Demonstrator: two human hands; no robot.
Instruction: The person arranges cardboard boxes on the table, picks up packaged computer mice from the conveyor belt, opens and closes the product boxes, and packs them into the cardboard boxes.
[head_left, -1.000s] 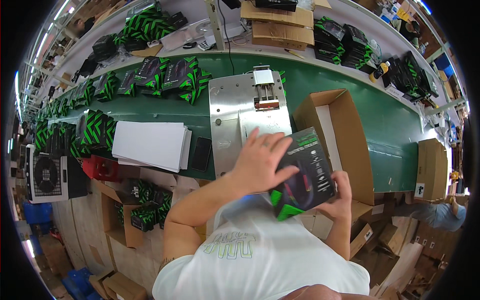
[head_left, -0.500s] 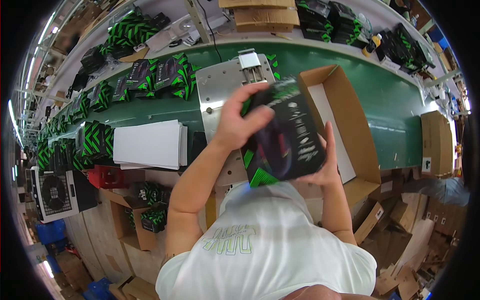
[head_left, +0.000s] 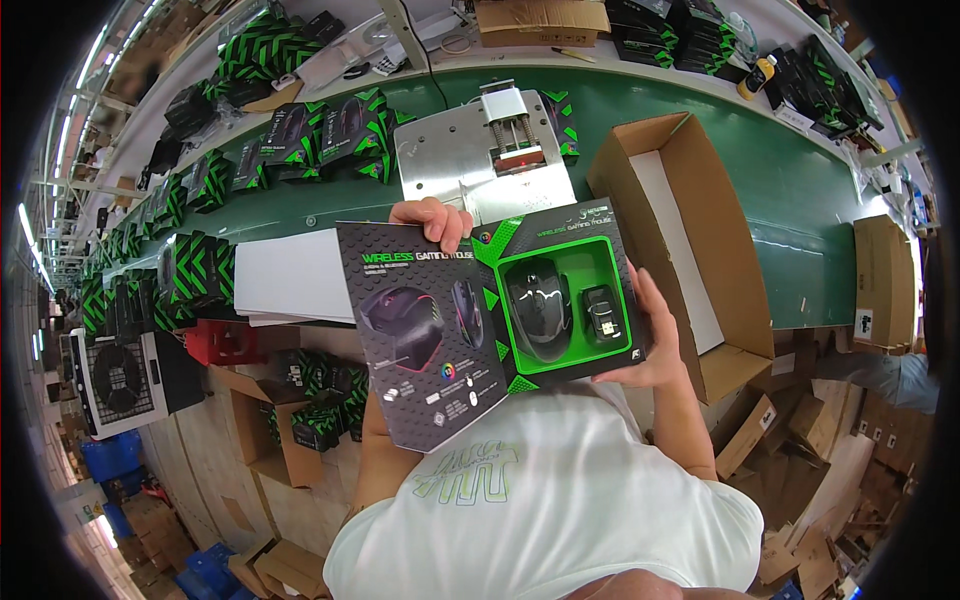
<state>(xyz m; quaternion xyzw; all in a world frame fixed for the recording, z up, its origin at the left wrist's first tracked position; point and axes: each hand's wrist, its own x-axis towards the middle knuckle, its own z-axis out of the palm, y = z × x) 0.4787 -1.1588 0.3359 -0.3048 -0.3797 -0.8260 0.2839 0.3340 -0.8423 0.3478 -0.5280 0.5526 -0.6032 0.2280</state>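
Note:
A black and green mouse box (head_left: pixel 585 225) is held up in front of my chest, its front flap (head_left: pixel 410 310) swung out to the left. Behind a green-rimmed window lie a black computer mouse (head_left: pixel 538 310) and a small USB receiver (head_left: pixel 602 312). My left hand (head_left: pixel 436 220) grips the flap's upper edge, fingers curled over it and thumb hidden. The box's right side rests in my right hand (head_left: pixel 655 335), with the palm and fingers against its side and lower corner. A metal fixture (head_left: pixel 450 155) stands on the bench just beyond the box.
An open cardboard carton (head_left: pixel 700 220) lies to the right on the green bench (head_left: pixel 800 270). White sheets (head_left: pixel 285 275) are stacked at left. Several similar boxes (head_left: pixel 300 140) line the bench's left side; more fill a shelf (head_left: pixel 560 60) at the back. A floor carton (head_left: pixel 280 440) holds others.
The closed box has been turned and its front flap opened leftward, exposing the mouse. My left hand has shifted from the box's side to the flap's top edge.

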